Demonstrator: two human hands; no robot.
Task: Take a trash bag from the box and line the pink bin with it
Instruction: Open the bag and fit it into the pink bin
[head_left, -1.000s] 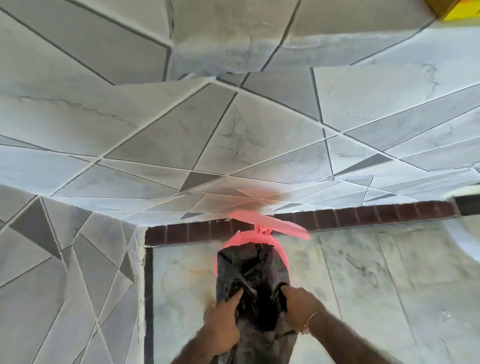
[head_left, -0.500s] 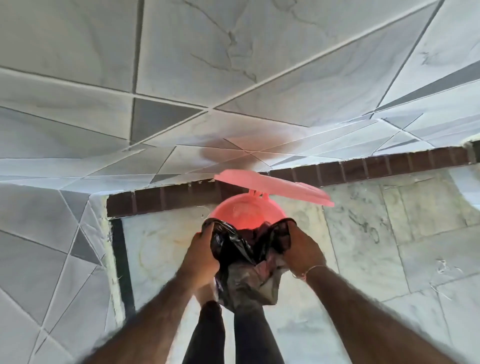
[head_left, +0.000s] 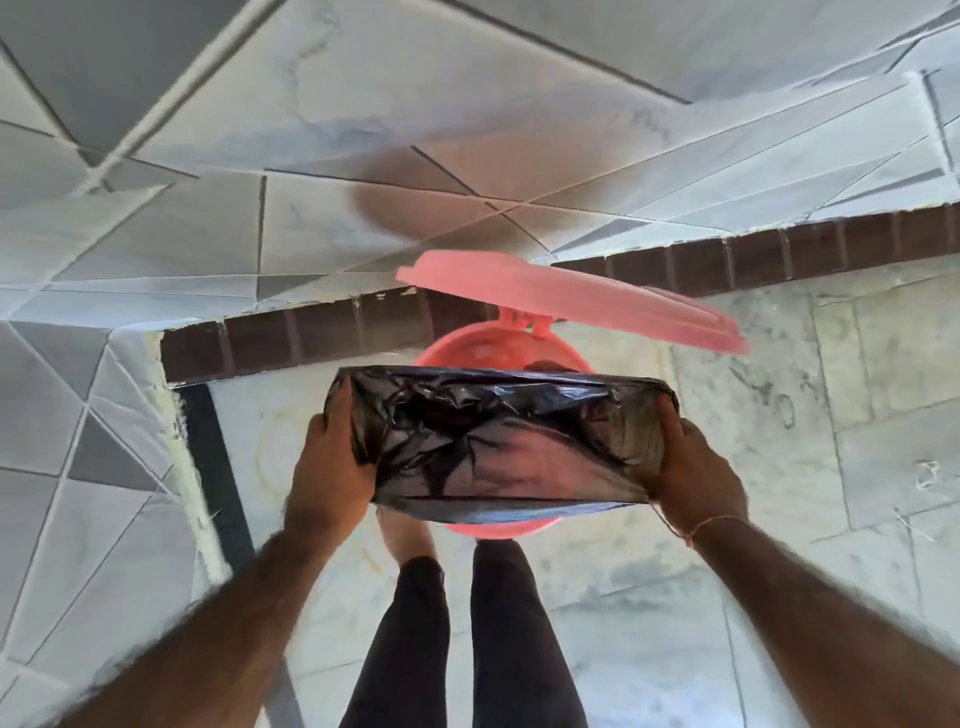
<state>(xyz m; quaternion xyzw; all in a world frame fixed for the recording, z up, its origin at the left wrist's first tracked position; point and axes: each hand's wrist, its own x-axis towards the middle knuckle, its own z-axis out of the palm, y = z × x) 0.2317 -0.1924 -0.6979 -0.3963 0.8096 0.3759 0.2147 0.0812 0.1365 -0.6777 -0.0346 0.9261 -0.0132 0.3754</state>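
Left hand (head_left: 332, 462), right hand (head_left: 691, 467) grip trash bag (head_left: 498, 436), now stretched wider over pink bin (head_left: 467, 353).

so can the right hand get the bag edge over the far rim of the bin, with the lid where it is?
Probably yes. The lid is tipped up at the back hinge, leaving the pink bin rim exposed. The right hand already grips the black bag beside it.

We see a crinkled black plastic trash bag (head_left: 498, 441) stretched wide open over the mouth of a round pink plastic bin (head_left: 498, 353). The bin stands on the marble floor near the wall's brown brick edge, its flat pink lid (head_left: 566, 301) hinged up at the back.
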